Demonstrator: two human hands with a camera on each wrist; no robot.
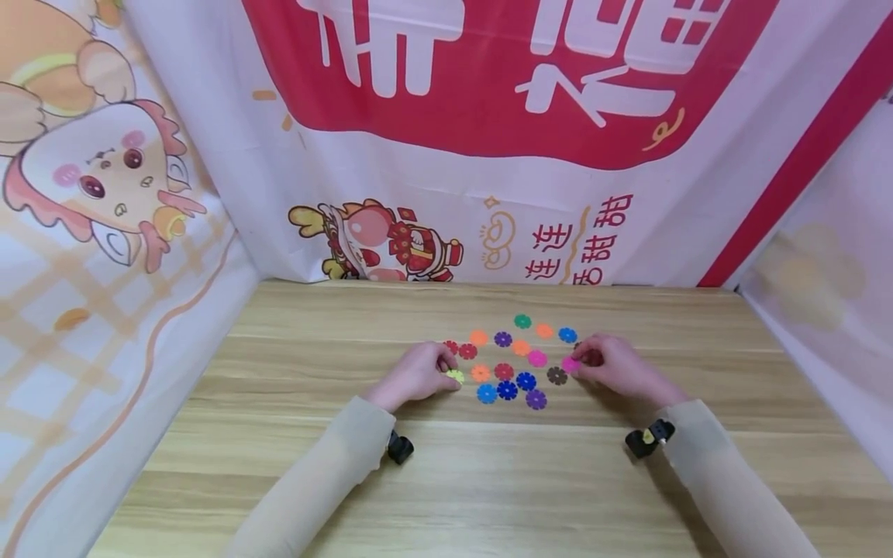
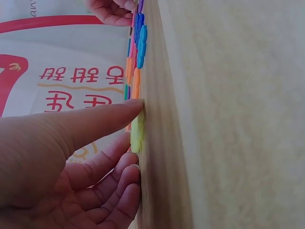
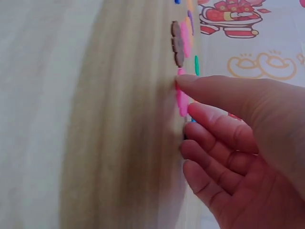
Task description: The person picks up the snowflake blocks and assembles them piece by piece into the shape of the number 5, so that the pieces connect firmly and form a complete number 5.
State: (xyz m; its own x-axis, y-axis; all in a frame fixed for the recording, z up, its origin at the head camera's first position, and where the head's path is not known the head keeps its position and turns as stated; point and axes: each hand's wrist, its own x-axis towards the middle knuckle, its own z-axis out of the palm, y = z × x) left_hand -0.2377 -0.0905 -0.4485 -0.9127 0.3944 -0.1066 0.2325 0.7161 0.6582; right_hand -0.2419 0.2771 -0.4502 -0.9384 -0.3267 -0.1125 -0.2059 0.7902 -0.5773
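The left hand (image 1: 418, 374) holds a yellow-green notched disc (image 1: 456, 377) at the left of a group of flat discs. In the left wrist view, its thumb and index finger sit at opposite edges of that disc (image 2: 137, 132), which lies at the table surface. The right hand (image 1: 617, 368) pinches a pink disc (image 1: 571, 364) on the group's right side, beside a brown disc (image 1: 556, 376). Seen from the right wrist, thumb and index finger meet the pink disc (image 3: 182, 101), with the other fingers bent loosely below.
Several other discs lie between the hands on the wooden table (image 1: 446, 480), among them a green one (image 1: 522, 321), a purple one (image 1: 536, 399) and a light blue one (image 1: 487, 394). A printed cloth (image 1: 418, 155) hangs behind the table's far edge.
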